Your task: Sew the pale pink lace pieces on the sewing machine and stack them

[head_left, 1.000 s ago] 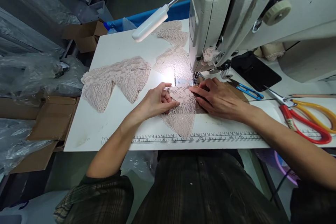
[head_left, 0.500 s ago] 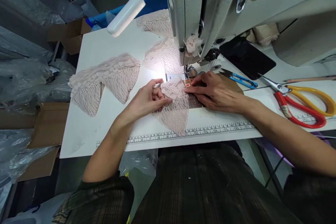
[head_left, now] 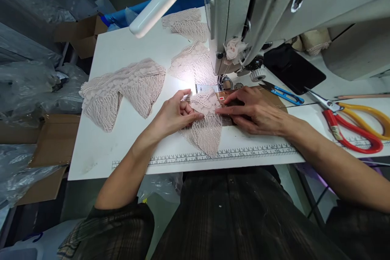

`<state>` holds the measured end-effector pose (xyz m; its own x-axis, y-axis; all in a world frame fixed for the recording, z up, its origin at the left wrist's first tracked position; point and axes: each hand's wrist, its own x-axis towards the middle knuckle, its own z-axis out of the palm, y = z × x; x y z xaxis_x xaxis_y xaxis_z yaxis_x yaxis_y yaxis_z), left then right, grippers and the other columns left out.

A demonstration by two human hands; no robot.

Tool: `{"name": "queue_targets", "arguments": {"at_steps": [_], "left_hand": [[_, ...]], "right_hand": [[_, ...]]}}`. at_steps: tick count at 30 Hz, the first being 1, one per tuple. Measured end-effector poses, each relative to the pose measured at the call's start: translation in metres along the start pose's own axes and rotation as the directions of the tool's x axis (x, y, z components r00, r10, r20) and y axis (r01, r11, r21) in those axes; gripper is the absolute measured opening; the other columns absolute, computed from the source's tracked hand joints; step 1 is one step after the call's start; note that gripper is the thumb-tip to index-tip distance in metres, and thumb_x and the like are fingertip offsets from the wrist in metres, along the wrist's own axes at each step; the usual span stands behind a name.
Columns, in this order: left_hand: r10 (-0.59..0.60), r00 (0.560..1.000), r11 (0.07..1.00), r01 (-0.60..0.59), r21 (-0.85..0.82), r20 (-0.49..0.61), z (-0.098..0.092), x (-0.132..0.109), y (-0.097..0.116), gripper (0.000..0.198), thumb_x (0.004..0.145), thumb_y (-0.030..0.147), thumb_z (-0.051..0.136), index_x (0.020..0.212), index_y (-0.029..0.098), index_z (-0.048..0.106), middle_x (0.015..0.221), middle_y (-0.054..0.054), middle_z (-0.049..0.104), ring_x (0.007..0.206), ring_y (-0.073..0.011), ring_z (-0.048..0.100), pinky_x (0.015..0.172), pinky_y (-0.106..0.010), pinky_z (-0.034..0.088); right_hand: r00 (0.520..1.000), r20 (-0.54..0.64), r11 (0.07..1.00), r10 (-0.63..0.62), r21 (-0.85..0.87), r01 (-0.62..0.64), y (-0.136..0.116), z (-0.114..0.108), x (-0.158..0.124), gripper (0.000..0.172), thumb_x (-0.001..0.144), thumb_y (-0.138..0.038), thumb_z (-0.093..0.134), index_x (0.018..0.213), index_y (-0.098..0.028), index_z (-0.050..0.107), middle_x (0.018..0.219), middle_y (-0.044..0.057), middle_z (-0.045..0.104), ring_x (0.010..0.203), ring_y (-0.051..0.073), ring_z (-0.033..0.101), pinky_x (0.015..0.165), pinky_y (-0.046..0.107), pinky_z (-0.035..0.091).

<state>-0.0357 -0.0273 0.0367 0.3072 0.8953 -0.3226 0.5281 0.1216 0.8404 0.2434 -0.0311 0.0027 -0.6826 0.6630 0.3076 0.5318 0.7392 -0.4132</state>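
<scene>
A pale pink lace piece (head_left: 207,130) lies folded just in front of the sewing machine's presser foot (head_left: 219,82), its point reaching down to the printed ruler. My left hand (head_left: 175,115) is closed on its left edge, thumb on top and fingers curled under. At its right edge my right hand (head_left: 251,111) lies with fingers apart, the index fingertip touching the lace. A small white label with a red mark (head_left: 222,98) shows by the right hand's fingers. Brown card or board (head_left: 276,99) lies under that hand.
More lace pieces lie left (head_left: 123,87) and behind the needle (head_left: 195,63). A white lamp (head_left: 154,10) hangs above. On the right are blue thread snips (head_left: 284,94), red and yellow scissors (head_left: 350,120) and a black phone (head_left: 295,69). The printed ruler (head_left: 240,154) runs along the front edge.
The whole view has shifted slightly, so the machine sits further right. The right index finger looks straighter along the lace edge. My left hand keeps its hold on the lace.
</scene>
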Motion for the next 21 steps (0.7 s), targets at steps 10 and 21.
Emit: {"name": "queue_targets", "arguments": {"at_steps": [10,21], "left_hand": [[0.005,1.000,1.000,-0.005,0.000,0.005,0.0001,-0.0021,0.0010,0.089,0.079,0.039,0.084,0.152,0.017,0.039,0.074,0.003,0.068,0.063,-0.0123,0.063,0.059,-0.025,0.050],[0.052,0.998,0.997,-0.053,0.056,0.022,-0.0022,-0.0049,0.0019,0.081,0.085,0.039,0.076,0.152,0.014,0.038,0.074,0.002,0.067,0.063,-0.0120,0.061,0.059,-0.024,0.048]], "right_hand": [[0.999,0.032,1.000,-0.022,-0.016,0.023,-0.0024,-0.0022,-0.0015,0.039,0.099,-0.025,0.046,0.122,-0.031,0.076,0.124,0.013,0.066,0.118,0.030,0.054,0.095,0.054,0.045],[0.999,0.019,0.998,-0.039,-0.050,0.040,-0.0014,-0.0026,-0.0003,0.035,0.098,-0.024,0.051,0.122,-0.032,0.076,0.122,0.012,0.065,0.114,0.031,0.055,0.094,0.053,0.045]]}}
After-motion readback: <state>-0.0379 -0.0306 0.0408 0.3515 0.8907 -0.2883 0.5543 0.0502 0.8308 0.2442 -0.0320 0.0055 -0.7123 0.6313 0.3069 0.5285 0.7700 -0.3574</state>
